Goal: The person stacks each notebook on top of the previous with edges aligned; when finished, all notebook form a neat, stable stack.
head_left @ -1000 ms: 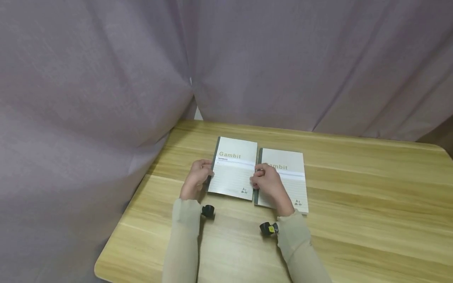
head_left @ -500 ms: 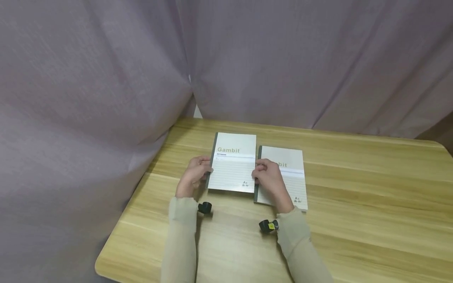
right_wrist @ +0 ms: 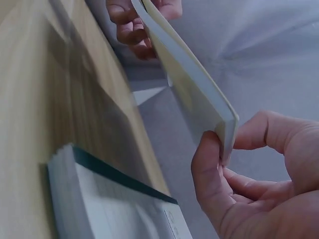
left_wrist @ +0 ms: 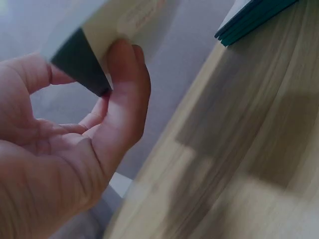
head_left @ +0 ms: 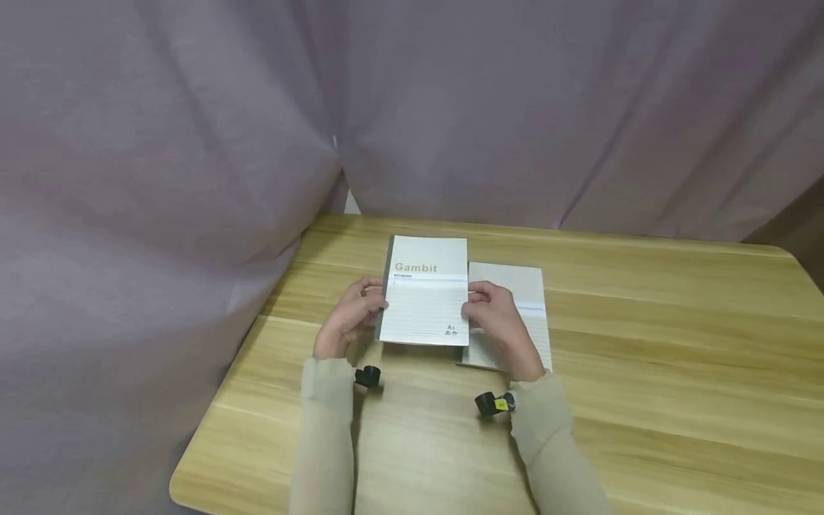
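Both hands hold a white notebook (head_left: 425, 300) with a dark spine and gold "Gambit" lettering, raised off the table. My left hand (head_left: 349, 318) pinches the spine side; in the left wrist view thumb and fingers lie on either side of the dark spine (left_wrist: 82, 62). The opposite, page edge sits between thumb and fingers of my right hand (head_left: 501, 322), seen closely in the right wrist view along the notebook's pages (right_wrist: 207, 94). Below and to the right lies a stack of matching notebooks (head_left: 531, 286), partly hidden by the right hand and the raised notebook.
The wooden table (head_left: 663, 357) has rounded corners and extends well to the right. A grey-purple curtain (head_left: 450, 107) hangs along its back and left sides. Small black cameras sit at both wrists.
The notebook has risen from the table, moving slightly up and away in the head view with both hands. Its right edge now overlaps the stack's left edge in view.
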Available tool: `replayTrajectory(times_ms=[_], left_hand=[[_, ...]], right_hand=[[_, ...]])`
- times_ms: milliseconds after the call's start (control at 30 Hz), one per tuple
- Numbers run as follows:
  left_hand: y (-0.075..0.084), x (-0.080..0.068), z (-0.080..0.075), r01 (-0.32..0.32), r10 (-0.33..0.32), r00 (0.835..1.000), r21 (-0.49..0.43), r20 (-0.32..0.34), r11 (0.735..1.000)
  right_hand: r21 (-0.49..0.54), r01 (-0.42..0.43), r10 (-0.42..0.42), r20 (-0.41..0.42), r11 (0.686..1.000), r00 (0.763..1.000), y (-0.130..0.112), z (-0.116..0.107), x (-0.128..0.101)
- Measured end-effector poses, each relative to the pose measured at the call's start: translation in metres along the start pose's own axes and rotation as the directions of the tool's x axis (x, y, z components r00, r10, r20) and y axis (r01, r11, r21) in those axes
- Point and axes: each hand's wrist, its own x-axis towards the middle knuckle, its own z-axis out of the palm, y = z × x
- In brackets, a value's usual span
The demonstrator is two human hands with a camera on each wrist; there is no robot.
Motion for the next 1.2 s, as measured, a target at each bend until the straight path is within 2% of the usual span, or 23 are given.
replayTrajectory(times_ms=[300,567,867,1100,1200], left_hand=[[0.000,0.001,0.008,-0.017,0.020,0.998,-0.055,0.055,0.998],[0.000,0.001,0.017,-0.024,0.027,0.996,-0.043,0.081,0.999],[0.007,0.008,0.028,-0.055,0.058,0.991,-0.031,0.124,0.998],[-0.002,0.018,0.044,-0.031,0.036,0.978,-0.024,0.207,0.999],[-0.004,0.019,0.050,-0.027,0.029,0.975,-0.012,0.219,1.000]], right_hand=[[0.066,-0.013,0.013,-0.007,0.998,1.000,0.002,-0.009,-0.001],[0.036,-0.005,0.006,-0.017,0.999,1.000,0.000,-0.019,-0.005],[0.031,0.002,-0.001,-0.008,1.000,1.000,0.000,-0.034,-0.010],[-0.007,-0.013,0.012,-0.023,1.000,1.000,0.003,-0.053,-0.023],[-0.007,-0.003,0.003,-0.025,1.000,1.000,0.002,-0.059,-0.027]])
